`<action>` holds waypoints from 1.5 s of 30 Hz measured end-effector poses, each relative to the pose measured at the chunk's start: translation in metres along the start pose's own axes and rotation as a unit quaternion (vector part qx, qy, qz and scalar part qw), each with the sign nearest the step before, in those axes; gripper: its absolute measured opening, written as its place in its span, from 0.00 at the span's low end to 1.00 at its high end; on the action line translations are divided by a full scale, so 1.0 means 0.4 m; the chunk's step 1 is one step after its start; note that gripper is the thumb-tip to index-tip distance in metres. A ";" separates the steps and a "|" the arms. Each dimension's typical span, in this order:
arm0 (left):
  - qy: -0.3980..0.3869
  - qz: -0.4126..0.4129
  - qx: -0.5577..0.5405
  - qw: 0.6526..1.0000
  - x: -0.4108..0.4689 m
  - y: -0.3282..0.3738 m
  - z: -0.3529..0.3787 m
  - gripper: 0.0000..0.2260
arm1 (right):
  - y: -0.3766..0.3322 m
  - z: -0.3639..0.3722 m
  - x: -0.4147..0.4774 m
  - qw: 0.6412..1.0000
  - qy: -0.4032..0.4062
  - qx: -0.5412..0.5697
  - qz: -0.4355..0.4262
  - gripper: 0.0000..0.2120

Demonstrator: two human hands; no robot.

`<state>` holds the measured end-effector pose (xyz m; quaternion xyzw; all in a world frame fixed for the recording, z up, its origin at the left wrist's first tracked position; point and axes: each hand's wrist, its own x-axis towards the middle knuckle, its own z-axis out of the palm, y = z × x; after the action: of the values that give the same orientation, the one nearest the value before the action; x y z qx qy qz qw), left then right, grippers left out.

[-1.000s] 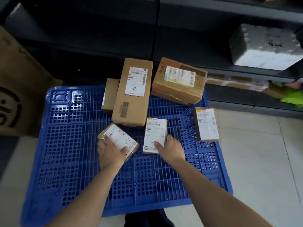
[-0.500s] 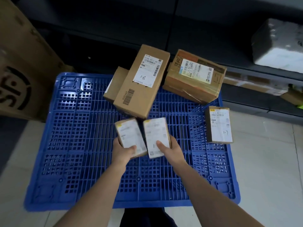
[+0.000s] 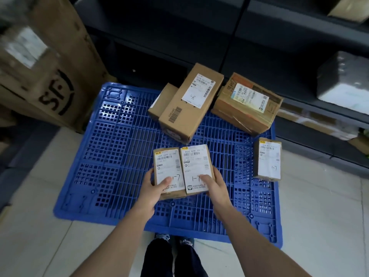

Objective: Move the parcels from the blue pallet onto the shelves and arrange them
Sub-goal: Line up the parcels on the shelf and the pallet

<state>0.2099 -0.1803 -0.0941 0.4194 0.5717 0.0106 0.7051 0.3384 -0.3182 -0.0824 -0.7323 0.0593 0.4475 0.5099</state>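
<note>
Two small brown parcels with white labels marked "1-7" are held side by side above the blue pallet [image 3: 111, 156]. My left hand [image 3: 153, 188] grips the left small parcel [image 3: 167, 168], thumb on its label. My right hand [image 3: 215, 188] grips the right small parcel [image 3: 196, 166] the same way. A third small "1-7" parcel [image 3: 268, 158] lies at the pallet's right edge. At the far side lie a long box marked "8" [image 3: 189, 102], a small box [image 3: 162, 100] beside it and a taped box [image 3: 247, 102].
Dark metal shelves [image 3: 299, 45] run along the back, with a grey-wrapped parcel [image 3: 343, 84] on the right shelf. A big brown carton with black lettering [image 3: 50, 76] stands left of the pallet. Pale floor tiles [image 3: 319, 216] surround it. My legs [image 3: 171, 256] are at the near edge.
Both hands have lifted the two small parcels off the pallet and brought them together side by side, labels facing up. The view has pulled back from the pallet.
</note>
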 end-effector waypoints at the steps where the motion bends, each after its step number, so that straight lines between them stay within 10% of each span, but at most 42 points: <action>1: 0.001 0.010 -0.021 1.000 -0.024 0.008 -0.005 0.30 | -0.015 0.001 -0.014 1.000 -0.012 -0.005 -0.008 0.27; 11: -0.020 0.106 -0.158 0.981 -0.253 0.113 -0.165 0.30 | -0.201 0.107 -0.169 0.981 -0.149 -0.016 -0.123 0.28; 24: 0.175 0.310 -0.339 0.871 -0.592 0.144 -0.550 0.25 | -0.333 0.506 -0.489 0.922 -0.317 -0.042 -0.217 0.24; 45: 0.360 0.393 -0.376 0.758 -1.048 -0.009 -1.296 0.25 | -0.224 1.272 -1.049 0.788 -0.529 -0.121 -0.289 0.33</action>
<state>-0.3595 -0.0895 0.2407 0.2738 0.5183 0.6508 0.4826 -0.1644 -0.0239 0.2398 -0.4194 -0.4893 0.6001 0.4739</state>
